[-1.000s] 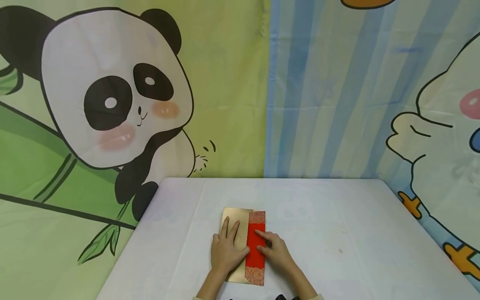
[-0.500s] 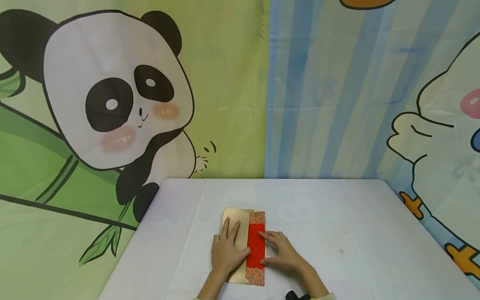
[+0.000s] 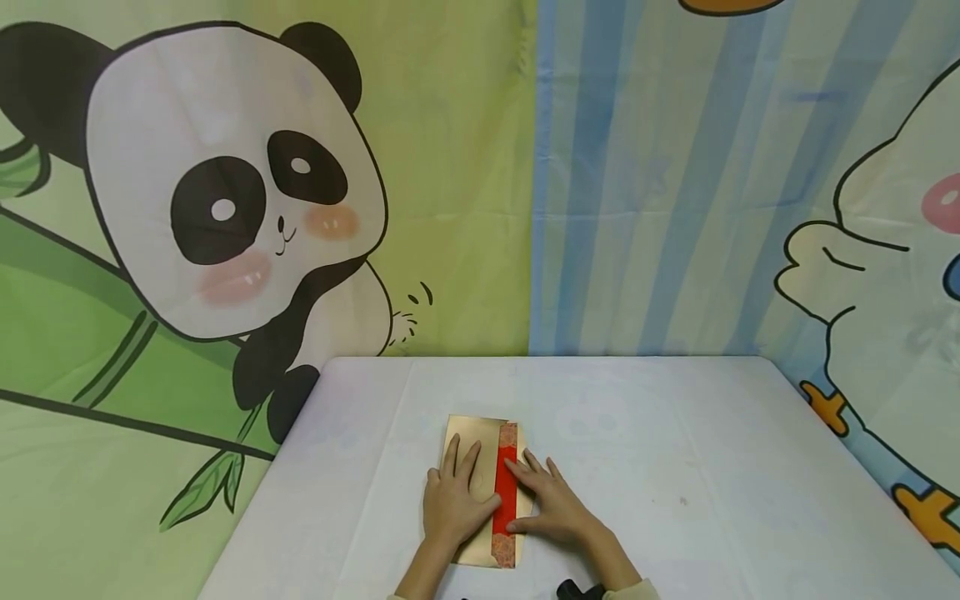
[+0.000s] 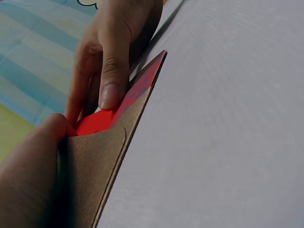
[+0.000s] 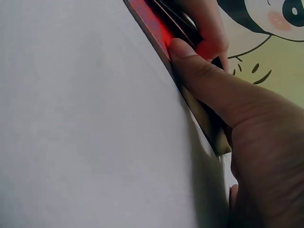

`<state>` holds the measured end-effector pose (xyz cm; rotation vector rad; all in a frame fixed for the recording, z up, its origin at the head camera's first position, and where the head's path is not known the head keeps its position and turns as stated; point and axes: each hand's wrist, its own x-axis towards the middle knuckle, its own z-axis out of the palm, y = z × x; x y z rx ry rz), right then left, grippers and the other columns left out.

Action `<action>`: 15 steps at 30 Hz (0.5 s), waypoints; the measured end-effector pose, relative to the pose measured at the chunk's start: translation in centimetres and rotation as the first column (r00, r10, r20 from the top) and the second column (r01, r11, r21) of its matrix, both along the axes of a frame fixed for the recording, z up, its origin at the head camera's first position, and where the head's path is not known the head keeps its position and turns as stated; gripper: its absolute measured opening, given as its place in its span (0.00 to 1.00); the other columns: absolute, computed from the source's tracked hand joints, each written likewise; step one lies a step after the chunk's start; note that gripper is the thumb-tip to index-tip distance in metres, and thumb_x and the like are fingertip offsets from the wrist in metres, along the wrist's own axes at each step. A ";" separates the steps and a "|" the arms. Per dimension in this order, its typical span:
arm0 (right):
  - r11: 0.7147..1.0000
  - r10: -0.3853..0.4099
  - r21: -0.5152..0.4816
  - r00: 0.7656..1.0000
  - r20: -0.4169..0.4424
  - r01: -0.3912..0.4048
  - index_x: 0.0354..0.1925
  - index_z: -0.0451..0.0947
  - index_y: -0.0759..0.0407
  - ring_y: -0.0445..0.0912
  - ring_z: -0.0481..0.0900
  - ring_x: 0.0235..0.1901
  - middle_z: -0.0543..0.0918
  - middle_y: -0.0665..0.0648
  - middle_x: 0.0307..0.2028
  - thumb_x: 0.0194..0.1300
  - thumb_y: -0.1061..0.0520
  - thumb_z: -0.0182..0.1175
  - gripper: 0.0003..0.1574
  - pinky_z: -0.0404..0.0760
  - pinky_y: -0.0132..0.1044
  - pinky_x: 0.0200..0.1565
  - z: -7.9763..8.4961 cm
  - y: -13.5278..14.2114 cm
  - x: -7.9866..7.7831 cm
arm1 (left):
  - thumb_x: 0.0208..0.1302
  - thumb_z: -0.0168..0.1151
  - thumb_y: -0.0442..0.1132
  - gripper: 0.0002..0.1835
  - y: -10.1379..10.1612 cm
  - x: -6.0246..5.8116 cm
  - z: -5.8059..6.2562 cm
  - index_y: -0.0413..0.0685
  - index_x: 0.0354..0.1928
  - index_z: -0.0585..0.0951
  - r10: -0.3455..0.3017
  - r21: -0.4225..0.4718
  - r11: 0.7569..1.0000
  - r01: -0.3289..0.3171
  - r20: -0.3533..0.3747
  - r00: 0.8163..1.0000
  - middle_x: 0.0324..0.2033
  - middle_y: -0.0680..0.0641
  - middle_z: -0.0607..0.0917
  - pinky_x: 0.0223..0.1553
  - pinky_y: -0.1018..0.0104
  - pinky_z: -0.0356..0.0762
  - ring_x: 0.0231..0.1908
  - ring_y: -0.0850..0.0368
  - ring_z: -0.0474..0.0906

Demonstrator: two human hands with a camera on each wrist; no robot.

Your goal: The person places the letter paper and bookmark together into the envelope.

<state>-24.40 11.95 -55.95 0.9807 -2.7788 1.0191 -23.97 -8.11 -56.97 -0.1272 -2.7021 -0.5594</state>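
Note:
A folded gold paper with a red strip, patterned at both ends, lies on the white table; it looks like a red envelope. My left hand presses flat on the gold part, fingers spread, its thumb reaching the strip's edge. From the other side my right hand touches the red strip with thumb and index finger set apart along it. In the left wrist view, the right thumb rests on the red face; the paper stands slightly off flat near its edge. Part of the red face hides behind my fingers.
A black object sits by my right wrist at the bottom edge. The white table stretches out on both sides. Behind it hangs a cloth printed with cartoon animals.
My right hand has shifted left from the paper's right edge onto the strip. The red strip shows narrower, with gold now visible on its right. The left hand stays in place.

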 end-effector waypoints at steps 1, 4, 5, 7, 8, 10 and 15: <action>1.000 0.001 0.007 1.000 0.006 -0.001 0.69 0.56 0.54 0.57 0.47 0.68 0.63 0.54 0.65 0.42 0.30 0.65 0.62 0.39 0.59 0.63 0.0 0.0 0.0 | 0.36 0.61 0.63 0.45 0.0 0.0 0.0 0.66 0.65 0.67 -0.001 0.003 1.000 0.001 0.001 1.000 0.69 0.50 0.56 0.27 0.67 0.58 0.27 0.54 0.60; 1.000 0.001 0.023 1.000 0.031 -0.002 0.69 0.55 0.53 0.57 0.47 0.68 0.61 0.55 0.67 0.40 0.29 0.65 0.64 0.40 0.59 0.63 0.0 0.3 0.2 | 0.36 0.61 0.63 0.45 0.1 0.1 -0.1 0.66 0.65 0.67 -0.007 0.010 1.000 0.007 0.010 1.000 0.69 0.50 0.56 0.27 0.67 0.59 0.27 0.54 0.60; 1.000 0.003 0.029 0.999 0.037 -0.004 0.70 0.55 0.53 0.57 0.47 0.68 0.60 0.55 0.67 0.39 0.28 0.65 0.65 0.41 0.59 0.63 0.1 0.4 0.2 | 0.36 0.61 0.63 0.45 0.1 0.1 -0.1 0.66 0.65 0.67 -0.009 0.011 1.000 0.009 0.012 1.000 0.69 0.50 0.56 0.27 0.67 0.59 0.27 0.54 0.60; 0.999 0.007 0.045 0.999 0.042 -0.009 0.70 0.54 0.52 0.57 0.47 0.68 0.59 0.55 0.68 0.38 0.27 0.65 0.66 0.41 0.59 0.63 0.1 0.6 0.3 | 0.36 0.61 0.63 0.45 0.1 0.1 -0.1 0.66 0.65 0.67 -0.011 0.010 1.000 0.011 0.014 1.000 0.69 0.50 0.56 0.27 0.67 0.59 0.27 0.54 0.60; 0.999 0.010 0.052 0.999 0.038 -0.012 0.70 0.54 0.52 0.56 0.46 0.68 0.58 0.55 0.68 0.38 0.27 0.65 0.67 0.41 0.58 0.63 0.2 0.6 0.3 | 0.36 0.61 0.63 0.45 0.1 0.1 -0.2 0.66 0.65 0.67 -0.010 0.007 1.000 0.010 0.015 1.000 0.69 0.50 0.55 0.27 0.67 0.59 0.27 0.54 0.60; 0.998 0.020 0.060 0.999 0.027 -0.022 0.70 0.53 0.52 0.55 0.46 0.68 0.58 0.55 0.68 0.38 0.26 0.65 0.67 0.41 0.58 0.63 0.3 0.5 0.3 | 0.37 0.61 0.64 0.45 0.1 0.0 -0.2 0.66 0.65 0.67 -0.008 0.000 1.000 0.008 0.010 1.000 0.69 0.50 0.56 0.27 0.67 0.59 0.27 0.54 0.60; 0.998 0.032 0.060 0.999 0.007 -0.032 0.70 0.54 0.52 0.54 0.45 0.68 0.59 0.55 0.67 0.38 0.26 0.65 0.67 0.41 0.58 0.63 0.5 0.0 0.0 | 0.37 0.61 0.65 0.45 -0.1 -0.1 -0.2 0.66 0.65 0.67 -0.005 -0.010 1.000 0.005 -0.006 1.000 0.69 0.49 0.56 0.28 0.67 0.59 0.27 0.54 0.60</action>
